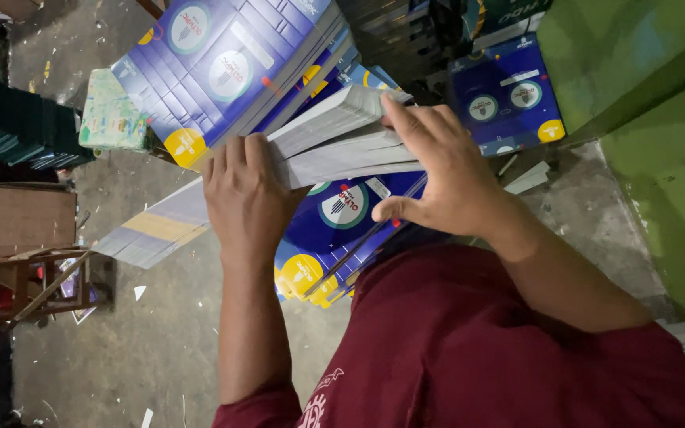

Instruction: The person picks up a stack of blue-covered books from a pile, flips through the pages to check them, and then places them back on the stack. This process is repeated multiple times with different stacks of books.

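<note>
My left hand and my right hand both grip a thick stack of flat printed sheets, seen edge-on with white-grey edges. My left hand clasps the stack's left end with fingers curled over the top edge. My right hand presses on the stack's right end, fingers spread, thumb below. Under the stack lie more blue flat cartons with round emblems and yellow corners. Another pile of the same blue cartons rises just beyond my hands.
A wooden stool or rack stands at the left on the concrete floor. A greenish bundle and dark green stacks lie far left. More blue cartons sit at right beside a green wall.
</note>
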